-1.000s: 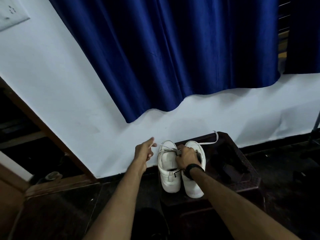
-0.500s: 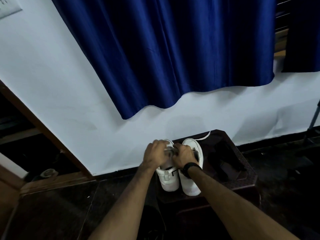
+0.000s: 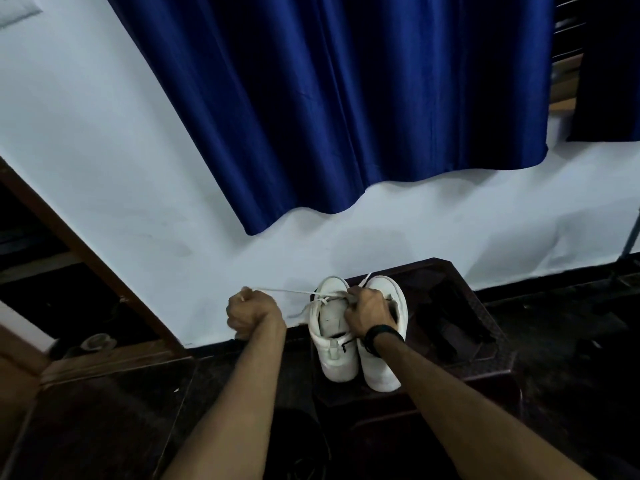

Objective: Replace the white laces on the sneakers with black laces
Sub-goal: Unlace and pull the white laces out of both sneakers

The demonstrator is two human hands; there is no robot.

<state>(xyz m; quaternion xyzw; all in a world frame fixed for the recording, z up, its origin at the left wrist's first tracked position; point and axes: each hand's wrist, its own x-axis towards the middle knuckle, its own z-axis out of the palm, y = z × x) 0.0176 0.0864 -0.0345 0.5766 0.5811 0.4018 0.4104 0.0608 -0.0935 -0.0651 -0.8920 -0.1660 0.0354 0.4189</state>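
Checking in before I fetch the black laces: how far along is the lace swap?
Early. Done: nothing finished. In hand: left hand pulls a white lace sideways out of the left sneaker; right hand steadies the pair. Left: finishing unlacing and all black lacing; no black lace is threaded.

Two sneakers [image 3: 358, 336] stand side by side on the stool [image 3: 485, 365], toward its left edge, toes pointing at the wall [image 3: 138, 188] behind the stool. The right hand [image 3: 369, 315] rests on top of the sneakers. The left hand [image 3: 251, 315] sits left of the stool, clear of it, with a lace [image 3: 287, 291] stretched from it across to the sneakers. A curtain [image 3: 346, 109] hangs on the wall above the stool
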